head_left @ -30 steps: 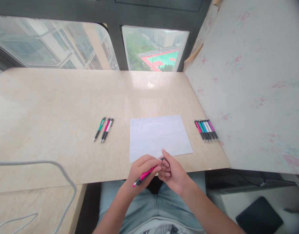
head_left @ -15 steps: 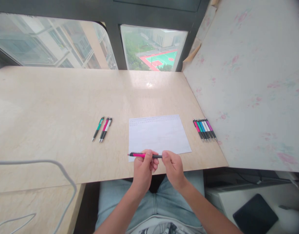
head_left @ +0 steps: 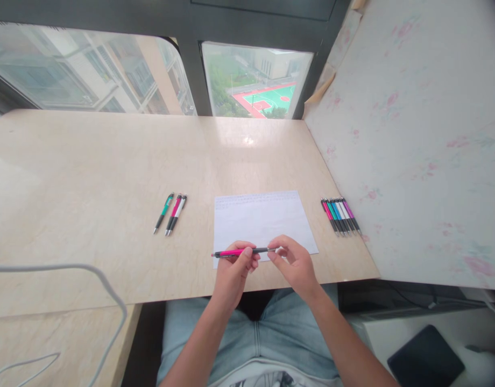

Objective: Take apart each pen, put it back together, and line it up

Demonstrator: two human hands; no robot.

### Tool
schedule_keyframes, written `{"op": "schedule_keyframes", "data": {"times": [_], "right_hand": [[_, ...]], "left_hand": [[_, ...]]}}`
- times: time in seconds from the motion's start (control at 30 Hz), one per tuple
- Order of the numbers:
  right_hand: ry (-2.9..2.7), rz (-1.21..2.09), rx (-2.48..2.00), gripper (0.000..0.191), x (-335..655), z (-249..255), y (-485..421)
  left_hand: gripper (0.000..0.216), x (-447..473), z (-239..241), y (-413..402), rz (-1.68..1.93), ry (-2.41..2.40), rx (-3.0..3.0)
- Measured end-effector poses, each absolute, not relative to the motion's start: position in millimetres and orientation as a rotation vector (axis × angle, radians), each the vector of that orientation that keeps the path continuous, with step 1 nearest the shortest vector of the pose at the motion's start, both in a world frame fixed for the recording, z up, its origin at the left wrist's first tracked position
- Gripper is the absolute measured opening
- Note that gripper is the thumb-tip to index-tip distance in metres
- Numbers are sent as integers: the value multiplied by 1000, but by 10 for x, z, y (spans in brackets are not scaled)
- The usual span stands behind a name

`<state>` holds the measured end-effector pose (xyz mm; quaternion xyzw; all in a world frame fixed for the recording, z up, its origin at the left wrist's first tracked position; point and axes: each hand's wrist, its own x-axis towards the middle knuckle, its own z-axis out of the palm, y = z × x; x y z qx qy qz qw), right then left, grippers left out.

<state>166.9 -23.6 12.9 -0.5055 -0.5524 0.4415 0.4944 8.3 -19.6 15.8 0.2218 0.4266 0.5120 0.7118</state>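
Observation:
A pink pen with a black grip (head_left: pixel 228 253) lies almost level across my two hands, its silver tip to the right. My left hand (head_left: pixel 233 271) is closed around its middle, thumb on top. The thumb and fingertips of my right hand (head_left: pixel 296 264) pinch the tip end. Beneath both hands is a white sheet of paper (head_left: pixel 255 223), with rows of small writing along its top edge.
Left of the paper lie a green pen (head_left: pixel 163 213), a pink pen (head_left: pixel 174 213) and a white pen (head_left: pixel 178 215). A row of several coloured pens (head_left: pixel 340 216) sits by the flowered wall (head_left: pixel 425 161). A grey cable (head_left: pixel 98 274) loops at lower left.
My right hand has raised and opened its grip into a fingertip pinch at the pen's tip, which now shows. The pen has risen slightly and rolled in my left hand.

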Motion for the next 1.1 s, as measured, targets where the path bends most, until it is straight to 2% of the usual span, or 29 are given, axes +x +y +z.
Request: {"op": "schedule_keyframes", "data": {"times": [0.17, 0.43, 0.57, 0.67, 0.8, 1.1], "right_hand": [[-1194, 1164, -1337, 23, 1627, 117, -180], [-1190, 1096, -1330, 14, 1639, 67, -62], [-1147, 1119, -1301, 27, 1619, 33, -27], [-1162, 1169, -1361, 25, 1611, 44, -1], [-1259, 1155, -1441, 37, 1611, 86, 17], [-1234, 1128, -1384, 17, 1631, -20, 2]], "left_hand": [[25, 37, 133, -131, 1137, 948, 535], [26, -52, 6, 29, 1116, 856, 598], [28, -49, -45, 53, 1127, 873, 598], [29, -45, -58, 52, 1119, 883, 604], [29, -51, -62, 60, 1127, 882, 605], [25, -61, -93, 77, 1167, 865, 592]]}}
